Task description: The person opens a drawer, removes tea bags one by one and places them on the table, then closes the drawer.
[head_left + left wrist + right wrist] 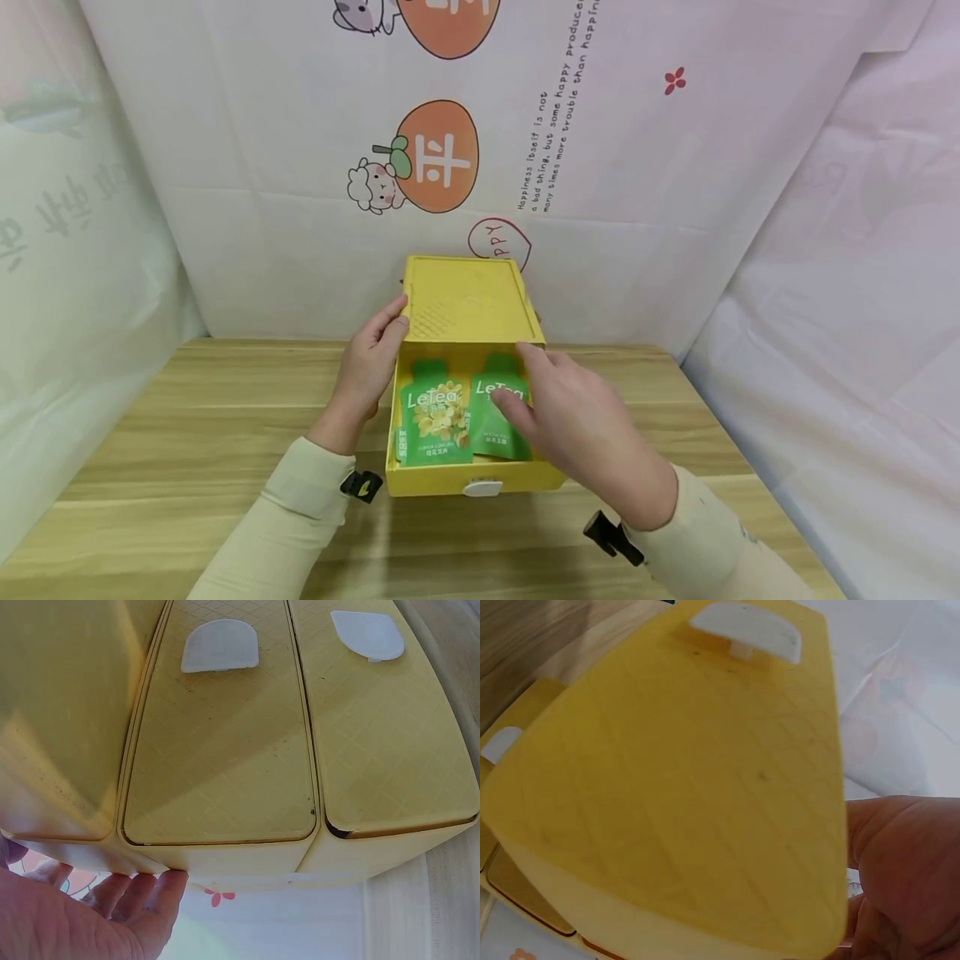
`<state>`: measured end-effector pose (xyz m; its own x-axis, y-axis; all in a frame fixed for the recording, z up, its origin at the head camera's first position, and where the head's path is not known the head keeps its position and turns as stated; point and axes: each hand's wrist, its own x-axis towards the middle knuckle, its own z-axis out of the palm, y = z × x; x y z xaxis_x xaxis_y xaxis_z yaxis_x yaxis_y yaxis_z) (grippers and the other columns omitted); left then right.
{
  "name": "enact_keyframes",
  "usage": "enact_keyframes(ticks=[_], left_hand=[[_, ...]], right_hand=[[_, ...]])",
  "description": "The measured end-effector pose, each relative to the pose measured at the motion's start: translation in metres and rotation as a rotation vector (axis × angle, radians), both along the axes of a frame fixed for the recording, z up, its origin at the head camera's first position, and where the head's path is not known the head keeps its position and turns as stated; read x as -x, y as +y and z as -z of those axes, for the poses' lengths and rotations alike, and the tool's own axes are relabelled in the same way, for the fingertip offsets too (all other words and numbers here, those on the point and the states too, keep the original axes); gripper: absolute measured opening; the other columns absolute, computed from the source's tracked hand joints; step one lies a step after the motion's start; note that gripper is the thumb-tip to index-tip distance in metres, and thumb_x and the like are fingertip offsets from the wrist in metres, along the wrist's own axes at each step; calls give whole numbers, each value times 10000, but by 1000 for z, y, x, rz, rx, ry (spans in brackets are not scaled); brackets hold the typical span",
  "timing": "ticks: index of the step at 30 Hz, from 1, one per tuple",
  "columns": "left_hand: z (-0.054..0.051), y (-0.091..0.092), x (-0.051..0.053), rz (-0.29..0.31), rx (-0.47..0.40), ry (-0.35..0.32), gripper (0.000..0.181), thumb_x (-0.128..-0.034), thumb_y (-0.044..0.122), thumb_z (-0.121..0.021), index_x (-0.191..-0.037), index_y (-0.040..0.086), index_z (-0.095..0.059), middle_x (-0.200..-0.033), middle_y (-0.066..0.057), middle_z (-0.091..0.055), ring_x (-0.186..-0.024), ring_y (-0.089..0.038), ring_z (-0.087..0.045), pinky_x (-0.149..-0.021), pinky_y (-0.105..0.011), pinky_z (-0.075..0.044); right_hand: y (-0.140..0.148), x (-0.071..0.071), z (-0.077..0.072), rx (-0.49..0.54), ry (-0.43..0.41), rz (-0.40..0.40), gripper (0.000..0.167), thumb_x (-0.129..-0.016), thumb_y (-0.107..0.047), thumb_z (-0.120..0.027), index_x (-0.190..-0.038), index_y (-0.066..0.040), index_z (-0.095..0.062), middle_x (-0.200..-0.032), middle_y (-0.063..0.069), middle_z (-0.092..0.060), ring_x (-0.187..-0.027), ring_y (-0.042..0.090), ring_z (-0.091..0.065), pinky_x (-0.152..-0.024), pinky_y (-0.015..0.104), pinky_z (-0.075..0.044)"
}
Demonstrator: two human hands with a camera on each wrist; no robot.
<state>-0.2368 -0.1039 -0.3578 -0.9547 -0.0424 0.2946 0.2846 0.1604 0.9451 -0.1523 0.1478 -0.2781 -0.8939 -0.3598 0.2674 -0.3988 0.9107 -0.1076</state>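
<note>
A yellow drawer unit [472, 300] stands against the printed cloth, with its top drawer [431, 482] pulled out. Inside lie two green LeTea sachets: the left sachet [435, 425] shows a yellow flower print, while the right sachet [498, 433] is partly covered by my thumb. My left hand [366, 367] rests against the unit's left side, fingers extended in the left wrist view. Over the drawer's right part is my right hand [577, 408], thumb spread above the right sachet and index finger at the unit's top front edge. Its other fingers are mostly hidden.
Two closed lower drawers [217, 750] with white knobs [221, 646] show in the left wrist view. The unit is on a wood-grain table [225, 467]. White printed cloth [622, 208] rises behind it and on both sides.
</note>
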Motion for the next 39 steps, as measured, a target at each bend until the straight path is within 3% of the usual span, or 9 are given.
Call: enact_keyframes(ticks=[3,6,9,12,17,24,39], left_hand=[[0,0,0,0,3,0,521,-1115,395,-449,-1603,214,-434,-1634,125,-405,-1534,-128,-339,-1256,-425,-303],[0,0,0,-2,2,-2,522,-1114,399,-449,-1603,218,-434,-1633,130,-405,-1534,-125,-339,-1256,-422,-302],[0,0,0,-3,1,0,520,-1114,396,-451,-1602,218,-436,-1633,132,-405,-1535,-125,-338,-1258,-424,-299],[0,0,1,-1,3,2,520,-1115,394,-448,-1603,216,-434,-1636,130,-402,-1536,-127,-335,-1258,-426,-297],[0,0,0,2,4,0,521,-1116,395,-446,-1606,218,-429,-1639,126,-398,-1538,-129,-333,-1258,-425,-298],[0,0,1,-2,6,2,521,-1115,399,-447,-1603,217,-435,-1634,126,-408,-1536,-130,-338,-1259,-427,-297],[0,0,0,0,8,6,520,-1117,401,-444,-1603,215,-435,-1636,116,-409,-1532,-131,-345,-1256,-428,-302]], right_hand=[[-2,4,1,-33,-20,7,683,-1018,-485,-636,-1470,16,-528,-1279,186,-693,-1097,341,-699,-913,525,-582],[-4,8,2,-61,-19,8,591,-1008,-476,-659,-1320,24,-606,-1016,119,-718,-883,271,-698,-776,456,-594],[-7,11,4,-93,1,-12,472,-996,-471,-685,-1058,-7,-623,-701,24,-570,-616,185,-572,-564,353,-504],[-10,13,5,-132,25,-33,456,-995,-467,-691,-859,-58,-541,-579,-21,-413,-492,143,-450,-453,292,-373],[-14,14,8,-166,62,-47,485,-1001,-446,-684,-755,-96,-455,-543,-35,-331,-431,135,-390,-398,275,-291],[-20,16,11,-209,13,-5,528,-997,-491,-679,-723,-101,-452,-532,-35,-290,-414,140,-353,-390,274,-238],[-28,20,17,-249,-77,11,448,-1006,-443,-672,-817,-68,-517,-570,5,-399,-477,169,-426,-434,334,-380]])
